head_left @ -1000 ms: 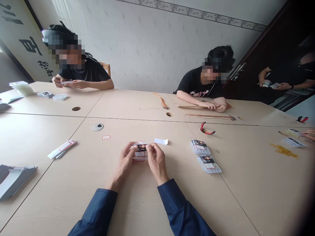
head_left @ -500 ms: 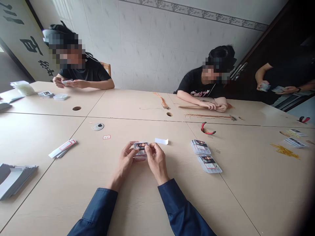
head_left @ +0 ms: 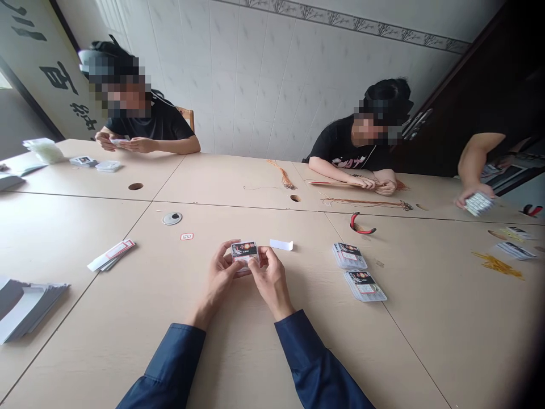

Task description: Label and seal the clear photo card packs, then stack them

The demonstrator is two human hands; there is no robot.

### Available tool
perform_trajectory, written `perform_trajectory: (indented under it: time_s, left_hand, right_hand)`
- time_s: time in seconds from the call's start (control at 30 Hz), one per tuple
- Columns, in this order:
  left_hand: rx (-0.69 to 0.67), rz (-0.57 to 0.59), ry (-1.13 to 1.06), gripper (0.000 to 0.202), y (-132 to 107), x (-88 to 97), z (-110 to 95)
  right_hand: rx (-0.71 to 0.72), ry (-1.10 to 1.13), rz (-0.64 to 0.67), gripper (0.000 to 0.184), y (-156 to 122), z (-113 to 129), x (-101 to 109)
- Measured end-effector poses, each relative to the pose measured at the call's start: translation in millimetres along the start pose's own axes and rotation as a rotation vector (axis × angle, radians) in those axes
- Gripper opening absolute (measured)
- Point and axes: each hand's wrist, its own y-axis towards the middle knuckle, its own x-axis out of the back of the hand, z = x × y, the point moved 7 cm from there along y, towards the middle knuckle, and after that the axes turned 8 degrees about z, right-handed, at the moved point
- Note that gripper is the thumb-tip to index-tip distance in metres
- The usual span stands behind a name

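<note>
Between my two hands is a small clear plastic case with a black printed card, held just above the table. My left hand grips its left side, thumb over the lower front. My right hand closes on the right side, its thumb pressing the lower face. The fingers behind the case are partly hidden. A curled white paper strip lies just beyond my right hand. To the right sit two stacks of similar cases, a farther stack and a nearer stack.
Red-handled pliers and yellow strips lie to the right. On the left are labelled paper strips and a white paper stack. Across the table, two people work with their hands; a third person's hand holds cases at far right.
My thumbs have slid down the case, uncovering more of its black card. At the far right, the standing person has reached down toward the table with a bundle of cases.
</note>
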Motion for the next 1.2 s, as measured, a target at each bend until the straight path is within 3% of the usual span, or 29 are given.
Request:
perform_trajectory:
  time_s: [0.63, 1.2]
  left_hand:
    - [-0.003, 0.073, -0.04, 0.057, 0, -2.9, 3]
    - [-0.018, 0.047, -0.074, 0.047, 4, 3.6, 8]
  right_hand:
    - [-0.037, 0.055, 0.01, 0.019, 1, -3, 0]
    - [0.001, 0.045, 0.012, 0.019, 1, -2, -2]
